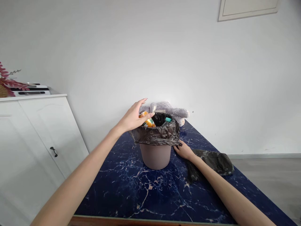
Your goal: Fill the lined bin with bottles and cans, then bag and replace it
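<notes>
A small grey bin lined with a black plastic bag stands on the dark blue marbled table. My left hand hovers over the bin's left rim, fingers spread, thumb touching an orange can that sticks out of the bag. A teal-capped item also shows inside. My right hand rests beside the bin's right side, fingers pinching the bag's lower edge.
A second crumpled black bag lies on the table under my right forearm. A grey plush toy lies behind the bin against the wall. A white cabinet stands at the left with a plant on top.
</notes>
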Action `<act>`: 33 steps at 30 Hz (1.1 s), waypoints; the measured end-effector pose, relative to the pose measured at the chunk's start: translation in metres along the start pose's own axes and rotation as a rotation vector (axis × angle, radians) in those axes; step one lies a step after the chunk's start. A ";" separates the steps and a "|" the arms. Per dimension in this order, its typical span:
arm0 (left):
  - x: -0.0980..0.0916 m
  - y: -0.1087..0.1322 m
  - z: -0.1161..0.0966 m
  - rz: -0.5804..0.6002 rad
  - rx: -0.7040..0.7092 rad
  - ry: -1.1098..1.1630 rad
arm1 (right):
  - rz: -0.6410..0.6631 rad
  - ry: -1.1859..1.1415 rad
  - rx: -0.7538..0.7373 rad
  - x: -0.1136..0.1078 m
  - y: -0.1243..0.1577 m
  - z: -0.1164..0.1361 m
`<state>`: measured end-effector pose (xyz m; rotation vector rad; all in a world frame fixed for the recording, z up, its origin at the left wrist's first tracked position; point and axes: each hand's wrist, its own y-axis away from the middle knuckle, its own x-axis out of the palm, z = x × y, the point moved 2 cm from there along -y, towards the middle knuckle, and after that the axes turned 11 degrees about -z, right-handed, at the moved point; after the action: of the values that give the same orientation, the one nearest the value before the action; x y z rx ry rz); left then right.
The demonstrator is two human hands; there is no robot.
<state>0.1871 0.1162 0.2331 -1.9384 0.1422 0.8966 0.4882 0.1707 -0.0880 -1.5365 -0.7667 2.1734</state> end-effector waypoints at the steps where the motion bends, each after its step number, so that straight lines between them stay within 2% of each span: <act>1: 0.002 0.000 0.003 -0.017 -0.005 -0.001 | 0.000 0.000 0.000 0.000 0.000 0.000; 5: -0.003 0.005 0.016 -0.033 -0.052 -0.034 | 0.002 -0.011 0.006 -0.003 0.000 0.003; 8: -0.008 0.010 0.030 0.031 -0.140 0.009 | -0.001 -0.019 0.014 -0.006 0.000 0.005; 12: -0.006 0.019 0.050 0.085 -0.239 0.058 | 0.008 -0.023 0.025 -0.009 0.000 0.007; 18: -0.005 0.022 0.069 -0.025 -0.425 0.010 | 0.024 -0.030 0.033 -0.010 0.001 0.007; 21: -0.007 0.023 0.071 -0.028 -0.490 0.031 | 0.026 -0.038 0.033 -0.010 0.000 0.007; 24: -0.006 0.024 0.068 -0.026 -0.500 0.101 | 0.024 -0.045 0.033 -0.010 0.000 0.007; 27: -0.005 0.026 0.065 -0.083 -0.467 0.169 | 0.020 -0.050 0.030 -0.010 0.000 0.008; 33: -0.011 0.029 0.064 -0.343 -0.350 0.269 | 0.008 -0.051 0.027 -0.009 0.001 0.008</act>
<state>0.1325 0.1489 0.2022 -2.3131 -0.1998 0.4518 0.4841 0.1633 -0.0797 -1.4787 -0.7446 2.2277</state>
